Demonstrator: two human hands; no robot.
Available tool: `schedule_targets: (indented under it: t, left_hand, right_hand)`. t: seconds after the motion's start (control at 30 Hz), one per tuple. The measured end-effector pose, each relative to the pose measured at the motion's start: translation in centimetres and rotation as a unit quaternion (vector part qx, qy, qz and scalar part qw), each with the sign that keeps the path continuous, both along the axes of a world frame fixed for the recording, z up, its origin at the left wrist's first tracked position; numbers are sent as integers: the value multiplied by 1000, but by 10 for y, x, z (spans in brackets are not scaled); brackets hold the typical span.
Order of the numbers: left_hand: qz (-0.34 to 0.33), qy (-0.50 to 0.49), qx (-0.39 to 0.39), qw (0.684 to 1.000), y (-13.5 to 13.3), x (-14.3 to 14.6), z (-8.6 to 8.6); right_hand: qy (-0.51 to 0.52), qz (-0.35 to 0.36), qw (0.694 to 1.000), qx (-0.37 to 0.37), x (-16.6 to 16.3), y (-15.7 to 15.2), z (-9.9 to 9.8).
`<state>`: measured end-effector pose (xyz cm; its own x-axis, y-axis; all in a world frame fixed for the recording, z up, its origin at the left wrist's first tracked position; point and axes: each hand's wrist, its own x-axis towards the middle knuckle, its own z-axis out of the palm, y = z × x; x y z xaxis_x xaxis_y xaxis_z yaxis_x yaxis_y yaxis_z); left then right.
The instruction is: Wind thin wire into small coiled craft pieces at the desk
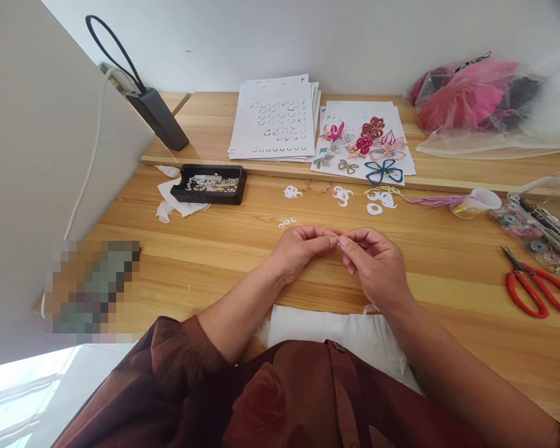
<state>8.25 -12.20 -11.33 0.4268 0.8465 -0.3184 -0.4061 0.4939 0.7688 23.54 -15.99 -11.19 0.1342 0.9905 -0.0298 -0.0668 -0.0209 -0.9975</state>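
My left hand point(303, 252) and my right hand point(373, 258) meet fingertip to fingertip above the wooden table point(205, 255). Both are closed in a pinch, thumbs against forefingers. Whatever sits between the fingertips is tiny and mostly hidden; only a pale speck shows. Just beyond my left hand lie several small white paper rings point(287, 221). Farther back are white crescent cut-outs point(342, 196), a second pile of crescents point(291, 192), and white ring pieces point(374, 210) beside yellowish thread. Small pinkish curled pieces point(310, 186) lie between the piles.
A black tray point(208, 198) of beads stands at back left. Red-handled scissors point(536, 289) and a clear box point(546, 230) of supplies are at right, near a small cup point(478, 203) with purple thread. Paper sheets point(273, 118) and flower ornaments point(384, 172) rest on the raised ledge.
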Motion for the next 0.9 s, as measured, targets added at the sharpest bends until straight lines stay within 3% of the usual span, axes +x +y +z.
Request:
schedule_targets:
  t: [0.5,0.67,0.73,0.9]
  left_hand:
    - [-18,51,44,998,0,-5,8]
    - [70,159,114,978,2,-4,8]
    - [94,155,131,975,3,-3,8]
    - [82,106,137,981,0,-1,9]
  right_hand:
    - [-7,-28,999,30,1,5,0]
    - [38,-41,998,-24,2,6,-1]
    - [49,-39,997,-40,3,6,-1]
    - [64,-33,996,-54,3,6,-1]
